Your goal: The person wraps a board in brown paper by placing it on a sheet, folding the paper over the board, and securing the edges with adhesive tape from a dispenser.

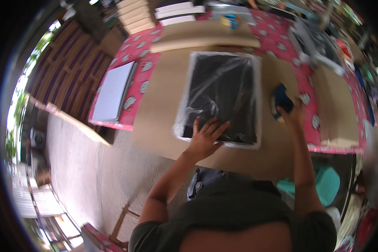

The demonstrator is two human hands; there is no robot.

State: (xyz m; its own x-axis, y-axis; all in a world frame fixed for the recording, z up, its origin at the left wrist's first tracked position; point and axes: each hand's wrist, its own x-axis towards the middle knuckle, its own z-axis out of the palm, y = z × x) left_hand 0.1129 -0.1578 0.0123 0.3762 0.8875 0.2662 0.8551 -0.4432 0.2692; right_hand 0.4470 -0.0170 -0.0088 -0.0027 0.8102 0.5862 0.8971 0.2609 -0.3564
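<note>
A flat black rectangular panel (222, 92) in clear plastic wrap lies on a large brown cardboard sheet (155, 109). My left hand (206, 137) rests on the panel's near edge, fingers spread over the wrap. To the right of the panel, my right hand (293, 114) is closed around a dark blue tape dispenser (283, 101), held at the cardboard's right side. Blur hides the dispenser's finer details and whether it touches the cardboard.
A pink patterned cloth (134, 80) covers the table. White panels (113, 92) are stacked at left. Beyond the panel lie a folded cardboard edge (206, 43) and tape rolls (230, 21). A long cardboard box (336, 105) stands right; a teal stool (325, 185) is below the table.
</note>
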